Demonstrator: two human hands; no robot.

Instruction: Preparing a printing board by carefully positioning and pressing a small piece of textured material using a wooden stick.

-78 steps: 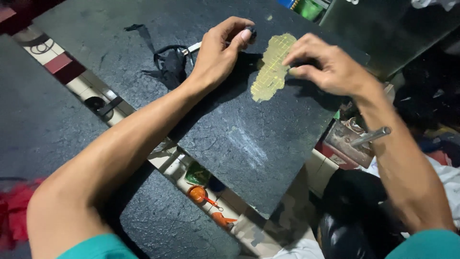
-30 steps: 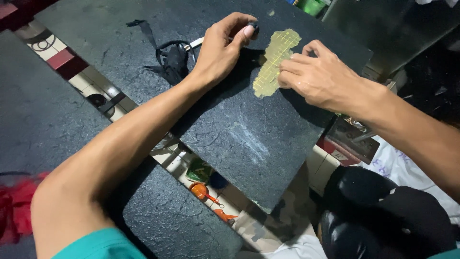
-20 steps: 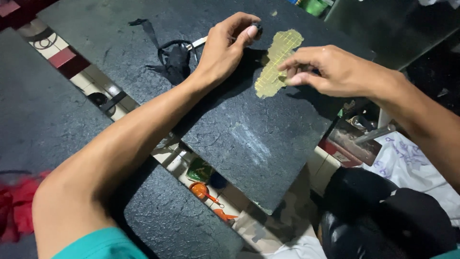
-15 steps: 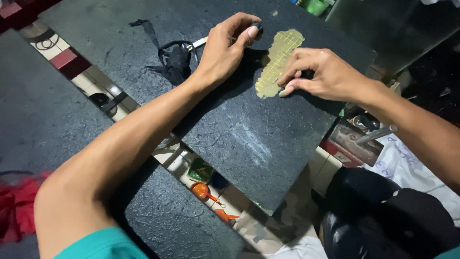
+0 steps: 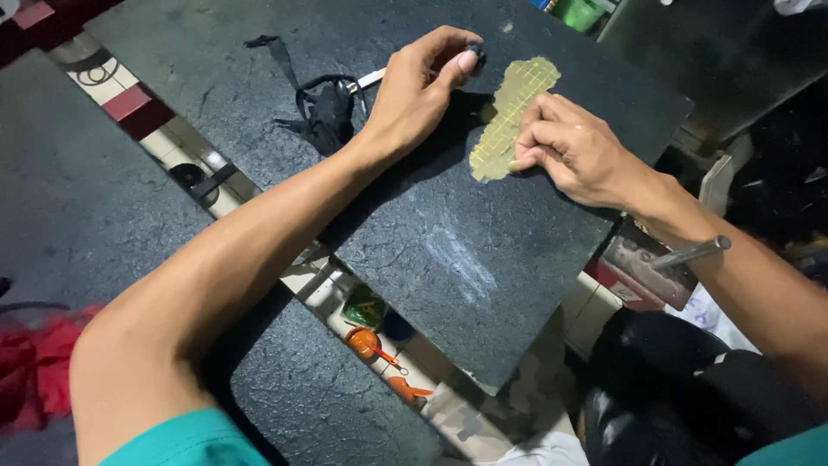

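A yellow-green ragged patch with a grid pattern [image 5: 509, 116] lies on a dark slate slab [image 5: 431, 250]. My right hand [image 5: 573, 151] rests on the slab at the patch's right edge, fingers curled, fingertips pressing on the patch. My left hand [image 5: 423, 86] reaches across the slab to the patch's upper left and pinches a small dark object [image 5: 476, 53] between thumb and fingers. What that object is cannot be made out.
Black scissors with a scrap of black cloth [image 5: 323, 108] lie on the slab left of my left hand. A second dark slab [image 5: 78, 216] sits at left, red cloth [image 5: 34, 371] at lower left. Orange small tools [image 5: 375, 349] lie below. A metal rod [image 5: 690, 253] sticks out at right.
My right hand has slid down along the patch's right edge toward its lower part and settled there. My left hand has stayed in place.
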